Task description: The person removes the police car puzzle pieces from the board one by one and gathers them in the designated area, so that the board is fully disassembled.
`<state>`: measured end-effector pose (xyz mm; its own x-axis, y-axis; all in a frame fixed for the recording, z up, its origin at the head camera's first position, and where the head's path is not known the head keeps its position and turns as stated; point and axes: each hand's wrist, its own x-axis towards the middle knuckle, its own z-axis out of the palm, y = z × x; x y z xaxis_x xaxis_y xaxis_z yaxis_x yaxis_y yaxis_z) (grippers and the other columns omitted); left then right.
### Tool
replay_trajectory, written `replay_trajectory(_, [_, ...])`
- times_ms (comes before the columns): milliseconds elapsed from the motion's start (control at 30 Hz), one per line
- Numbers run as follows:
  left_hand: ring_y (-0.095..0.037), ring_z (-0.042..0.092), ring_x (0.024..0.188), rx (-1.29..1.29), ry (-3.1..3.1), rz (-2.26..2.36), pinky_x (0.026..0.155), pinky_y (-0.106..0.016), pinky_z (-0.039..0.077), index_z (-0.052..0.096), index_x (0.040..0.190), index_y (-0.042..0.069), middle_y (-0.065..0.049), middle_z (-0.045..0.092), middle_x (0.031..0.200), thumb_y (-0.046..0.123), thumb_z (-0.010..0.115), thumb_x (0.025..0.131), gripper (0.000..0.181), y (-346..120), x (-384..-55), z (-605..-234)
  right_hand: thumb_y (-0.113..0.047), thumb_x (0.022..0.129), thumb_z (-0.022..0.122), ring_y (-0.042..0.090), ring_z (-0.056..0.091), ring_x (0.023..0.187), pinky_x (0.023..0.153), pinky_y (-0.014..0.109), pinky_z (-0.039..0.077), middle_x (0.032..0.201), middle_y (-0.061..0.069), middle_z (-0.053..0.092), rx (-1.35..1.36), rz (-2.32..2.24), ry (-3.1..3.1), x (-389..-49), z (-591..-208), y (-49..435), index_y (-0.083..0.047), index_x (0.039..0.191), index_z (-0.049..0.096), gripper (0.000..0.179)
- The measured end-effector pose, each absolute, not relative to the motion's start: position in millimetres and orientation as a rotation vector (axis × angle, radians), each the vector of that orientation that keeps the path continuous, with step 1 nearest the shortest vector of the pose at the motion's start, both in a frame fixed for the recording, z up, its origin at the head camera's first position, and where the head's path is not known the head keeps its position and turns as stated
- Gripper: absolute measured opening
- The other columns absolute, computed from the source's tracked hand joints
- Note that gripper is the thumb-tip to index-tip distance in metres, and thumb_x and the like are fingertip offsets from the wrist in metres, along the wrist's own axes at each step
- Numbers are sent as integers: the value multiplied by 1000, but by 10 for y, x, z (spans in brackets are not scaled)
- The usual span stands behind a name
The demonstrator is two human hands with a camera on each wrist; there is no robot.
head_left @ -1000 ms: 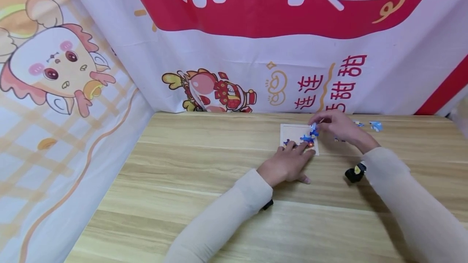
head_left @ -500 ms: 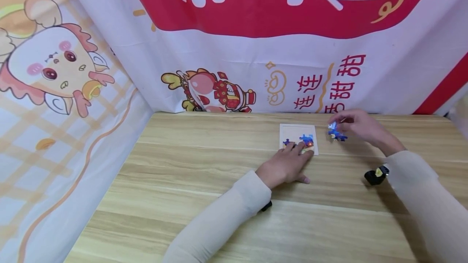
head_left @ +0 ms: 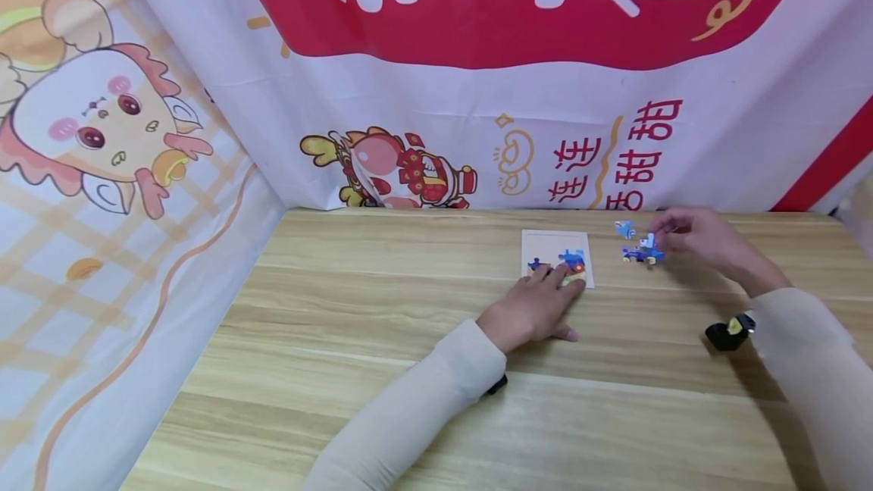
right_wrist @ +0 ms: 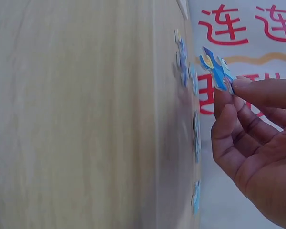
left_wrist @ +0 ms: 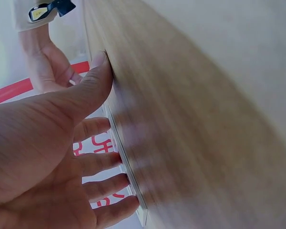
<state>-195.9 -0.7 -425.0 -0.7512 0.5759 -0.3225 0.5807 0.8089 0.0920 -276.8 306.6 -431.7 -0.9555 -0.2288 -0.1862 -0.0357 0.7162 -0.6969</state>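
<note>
My left hand (head_left: 535, 309) rests with straight fingers on the lower part of a square puzzle board (head_left: 554, 242), partly hiding it. Joined blue jigsaw pieces (head_left: 571, 258) show past those fingertips, along the board's lower right. In the left wrist view, the fingertips touch the edge of the thin board (left_wrist: 127, 172). To the right of the board, my right hand (head_left: 709, 245) pinches a blue jigsaw piece (right_wrist: 218, 71) between thumb and fingers, held off the table. Near it lie a light-blue piece (head_left: 624, 229) and a dark-blue piece (head_left: 634, 255).
Several loose pieces lie along the wooden table (head_left: 341, 286), among them one low in the right wrist view, a blue piece (right_wrist: 196, 198). A printed cloth (head_left: 423, 97) hangs right behind the table's far edge. Another cloth (head_left: 102, 264) covers the left side.
My right hand has moved right, away from the board, carrying the blue jigsaw piece. Loose pieces it covered now show beside the board. My left hand has stayed in place.
</note>
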Motion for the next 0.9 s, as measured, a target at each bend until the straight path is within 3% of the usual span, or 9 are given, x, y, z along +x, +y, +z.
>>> replay_trajectory(133, [-24,23,162,878,2657,-14,127,-40,33,31,166,31,-1,21,176,61,64,96,83,-3,-1961,-4246,-6,105,55,25,60,100,78,27,57,119,20,64,-164,-1069,2653,-2774,-4348,3161,6,132,61,30])
replay_trajectory(367, [-25,23,161,877,2653,-2,127,-41,33,31,166,30,-2,21,176,60,64,96,83,-1,-1963,-4246,-9,107,55,34,52,106,76,29,54,119,21,60,-61,-1040,2638,-2776,-4381,3278,4,132,61,29])
replay_trajectory(900, [-24,22,162,865,2647,2,128,-42,32,30,166,32,0,20,176,60,64,96,83,5,-1974,-4259,-9,107,54,36,48,104,76,34,46,120,26,56,-19,-983,2697,-2787,-4462,3255,6,131,62,29])
